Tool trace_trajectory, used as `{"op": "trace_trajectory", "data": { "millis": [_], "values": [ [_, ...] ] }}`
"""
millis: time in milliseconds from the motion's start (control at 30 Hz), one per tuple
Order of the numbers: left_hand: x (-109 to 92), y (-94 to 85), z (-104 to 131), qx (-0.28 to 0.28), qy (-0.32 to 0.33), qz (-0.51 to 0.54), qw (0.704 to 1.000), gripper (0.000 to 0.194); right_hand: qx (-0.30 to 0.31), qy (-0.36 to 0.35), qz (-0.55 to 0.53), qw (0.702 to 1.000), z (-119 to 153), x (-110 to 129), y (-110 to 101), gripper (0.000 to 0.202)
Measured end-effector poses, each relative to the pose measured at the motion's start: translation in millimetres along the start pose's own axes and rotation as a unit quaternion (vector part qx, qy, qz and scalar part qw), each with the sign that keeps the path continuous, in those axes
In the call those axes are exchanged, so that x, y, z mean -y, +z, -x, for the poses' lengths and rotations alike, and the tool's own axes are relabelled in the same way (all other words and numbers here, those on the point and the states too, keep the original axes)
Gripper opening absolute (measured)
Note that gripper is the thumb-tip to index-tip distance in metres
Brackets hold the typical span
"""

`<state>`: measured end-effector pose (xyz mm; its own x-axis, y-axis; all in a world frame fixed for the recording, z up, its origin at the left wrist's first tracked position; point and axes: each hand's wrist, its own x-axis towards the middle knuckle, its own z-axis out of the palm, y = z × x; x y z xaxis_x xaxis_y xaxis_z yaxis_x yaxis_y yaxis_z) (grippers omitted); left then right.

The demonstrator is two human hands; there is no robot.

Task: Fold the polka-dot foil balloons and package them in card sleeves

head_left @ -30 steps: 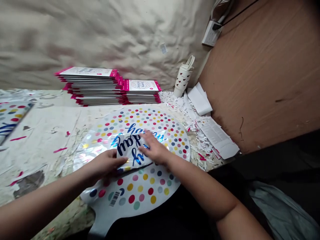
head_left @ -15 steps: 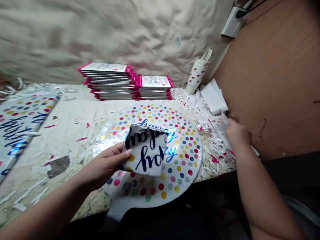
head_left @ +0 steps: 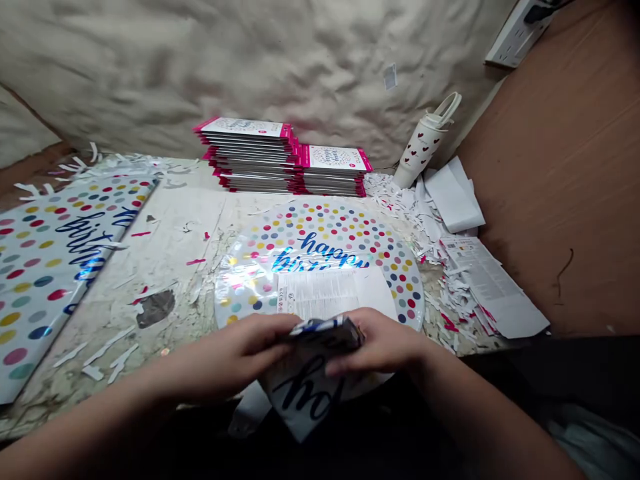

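My left hand [head_left: 255,350] grips the left side of a folded foil balloon [head_left: 310,393] with dark lettering, near the table's front edge. On its right side, my right hand [head_left: 380,343] holds the same foil, thumb on the front. Just behind the hands, a printed white paper sheet [head_left: 325,290] lies on a flat round balloon [head_left: 400,267] with coloured dots and blue "happy birthday" lettering. The lower part of the round balloon is hidden behind the hands and the folded foil.
Two stacks of pink-edged packets [head_left: 255,160] stand at the back. To their right are a white tumbler with hearts [head_left: 420,150], folded white paper [head_left: 455,197], printed sheets [head_left: 495,287] and paper shreds. Another dotted balloon [head_left: 45,253] lies at the left.
My right hand has come from the sheets at the right to the folded foil and now grips it. A printed sheet now lies on the round balloon. The foil is lower and tilted; the view has shifted left.
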<state>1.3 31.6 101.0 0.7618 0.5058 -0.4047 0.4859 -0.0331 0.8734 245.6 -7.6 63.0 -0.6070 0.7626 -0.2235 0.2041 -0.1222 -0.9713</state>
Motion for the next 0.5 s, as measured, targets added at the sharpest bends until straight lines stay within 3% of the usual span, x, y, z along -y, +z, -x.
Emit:
{"op": "trace_trajectory", "data": {
  "millis": [167,233,300,367,433,500],
  "values": [
    [7.7,-4.3,-30.9,-0.01,-0.081,-0.002,0.997,0.027,-0.112,0.083,-0.133,0.981,8.3,-18.1,-5.2,0.032],
    [15.4,-8.1,-41.9,-0.066,-0.044,-0.104,0.991,0.032,-0.191,0.095,-0.146,0.966,21.9,-28.6,-22.3,0.029],
    [28.2,-10.3,-48.8,-0.129,0.039,-0.261,0.956,0.039,-0.318,0.101,-0.17,0.927,40.1,-39.7,-45.7,0.028],
    [41.9,-8.8,-48.3,-0.119,0.099,-0.387,0.909,0.045,-0.433,0.109,-0.203,0.872,58.2,-51.0,-67.0,0.03],
    [49.3,-3.5,-40.8,-0.063,0.098,-0.458,0.881,0.046,-0.489,0.118,-0.222,0.836,70.8,-61.5,-79.7,0.033],
    [44.6,3.8,-33.5,-0.059,0.069,-0.488,0.868,0.038,-0.495,0.118,-0.225,0.831,74.2,-69.6,-82.5,0.034]
  ]
}}
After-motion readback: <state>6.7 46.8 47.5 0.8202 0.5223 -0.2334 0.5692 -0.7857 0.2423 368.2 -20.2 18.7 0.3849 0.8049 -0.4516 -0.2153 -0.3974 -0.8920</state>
